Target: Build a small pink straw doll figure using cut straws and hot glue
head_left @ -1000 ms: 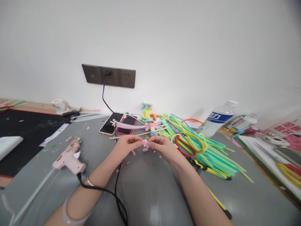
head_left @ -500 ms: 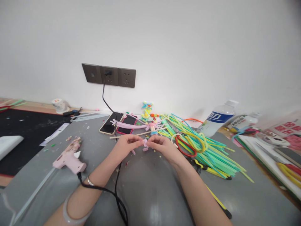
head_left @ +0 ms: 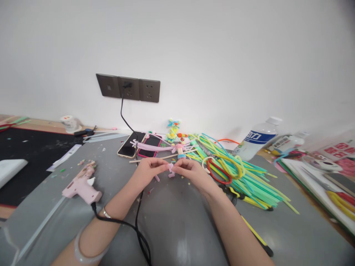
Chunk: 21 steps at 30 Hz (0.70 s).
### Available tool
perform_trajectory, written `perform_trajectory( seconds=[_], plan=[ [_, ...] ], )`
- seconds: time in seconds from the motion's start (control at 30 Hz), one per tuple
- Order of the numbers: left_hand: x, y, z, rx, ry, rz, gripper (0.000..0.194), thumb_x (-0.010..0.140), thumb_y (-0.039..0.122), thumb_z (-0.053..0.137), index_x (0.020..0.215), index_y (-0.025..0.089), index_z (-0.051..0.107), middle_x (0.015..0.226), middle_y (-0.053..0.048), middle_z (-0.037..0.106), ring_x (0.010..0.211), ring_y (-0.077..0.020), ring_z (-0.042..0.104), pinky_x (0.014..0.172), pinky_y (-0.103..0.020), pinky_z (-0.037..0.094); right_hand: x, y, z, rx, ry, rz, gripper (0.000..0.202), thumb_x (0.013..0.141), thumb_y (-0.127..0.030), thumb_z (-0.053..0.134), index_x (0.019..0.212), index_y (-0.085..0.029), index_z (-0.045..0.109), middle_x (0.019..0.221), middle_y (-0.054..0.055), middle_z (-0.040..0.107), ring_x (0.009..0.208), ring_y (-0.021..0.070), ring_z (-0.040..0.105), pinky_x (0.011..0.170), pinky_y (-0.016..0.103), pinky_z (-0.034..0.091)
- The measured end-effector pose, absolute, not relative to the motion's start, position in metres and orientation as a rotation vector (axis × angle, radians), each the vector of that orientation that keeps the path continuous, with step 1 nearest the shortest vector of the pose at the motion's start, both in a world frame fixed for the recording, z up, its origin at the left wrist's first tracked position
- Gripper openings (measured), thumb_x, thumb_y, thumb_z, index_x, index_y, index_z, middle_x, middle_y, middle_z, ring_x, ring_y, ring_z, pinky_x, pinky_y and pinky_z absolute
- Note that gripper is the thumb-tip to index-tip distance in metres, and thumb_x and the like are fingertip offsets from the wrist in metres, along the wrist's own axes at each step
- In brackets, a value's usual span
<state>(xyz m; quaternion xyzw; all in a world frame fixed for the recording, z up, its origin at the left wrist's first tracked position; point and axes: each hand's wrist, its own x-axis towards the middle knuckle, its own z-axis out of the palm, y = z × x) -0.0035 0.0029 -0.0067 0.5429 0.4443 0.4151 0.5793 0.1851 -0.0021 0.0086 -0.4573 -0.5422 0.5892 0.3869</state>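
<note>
A small bent piece of pink pipe cleaner [head_left: 171, 171] is pinched between the fingertips of both hands above the grey table. My left hand [head_left: 149, 170] closes on its left side, and my right hand [head_left: 191, 173] closes on its right side. Just beyond the fingers lie pink pipe cleaners [head_left: 152, 147] and a small pink figure [head_left: 180, 149] with a blue band, partly hidden by my hands. Farther back, a yellow and blue figure [head_left: 173, 130] stands against the wall.
The pink glue gun [head_left: 83, 187] lies left, its black cable crossing my left forearm. Two phones [head_left: 129, 146] sit behind. Green and yellow pipe cleaners [head_left: 249, 184], a bottle [head_left: 257, 138], yellow-black cutters [head_left: 249, 200] and scissors [head_left: 340, 199] are on the right.
The lower end of the small pink piece looks slightly turned between the fingertips. Both hands stay in nearly the same place.
</note>
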Motion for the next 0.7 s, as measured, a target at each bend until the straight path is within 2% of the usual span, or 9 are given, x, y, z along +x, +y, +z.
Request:
perform_trajectory(
  seconds=[0.37,0.7],
  plan=[
    [-0.0041,0.0019,-0.0053,1.260,1.057,0.966,0.033,0.066,0.043,0.080,0.078,0.013,0.076,0.071,-0.004,0.069,0.063,-0.0142,0.056,0.042,-0.020,0.049,0.1852,-0.0016,0.0087,-1.180,-1.411,1.461,0.025,0.068,-0.039,0.077,0.066,-0.016,0.066,0.064,-0.002,0.060,0.060,0.0114,0.048,0.062,0.028,0.038],
    [-0.0024,0.0012,-0.0016,1.253,1.074,0.966,0.035,0.064,0.045,0.080,0.078,0.013,0.076,0.072,-0.005,0.070,0.063,-0.0148,0.057,0.043,-0.021,0.049,0.1868,-0.0008,0.0084,-1.183,-1.506,1.375,0.031,0.071,-0.046,0.073,0.067,-0.016,0.066,0.063,-0.001,0.058,0.059,0.0110,0.045,0.058,0.027,0.036]
  ],
)
